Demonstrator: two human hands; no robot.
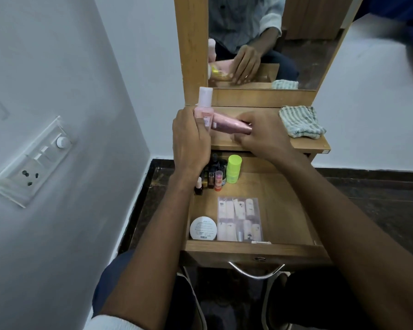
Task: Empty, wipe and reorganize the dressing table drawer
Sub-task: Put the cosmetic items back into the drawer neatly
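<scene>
The wooden drawer [255, 250] of the dressing table stands pulled out below me. It holds a lime green bottle [234, 169], several small dark bottles [210, 177], a round white tin [203, 228] and a clear pouch of sachets [240, 219]. Above it, over the tabletop [317, 145], my left hand [191, 141] grips an upright pink bottle with a white cap [204, 104]. My right hand [262, 132] holds a pink tube [229, 125] lying sideways beside that bottle. A striped cloth [301, 121] lies folded on the tabletop's right end.
A mirror [272, 41] in a wooden frame rises behind the tabletop and reflects my hands. A switch and socket plate [31, 160] sits on the white wall to the left. Dark floor [379, 196] surrounds the table. A metal handle [256, 272] curves under the drawer front.
</scene>
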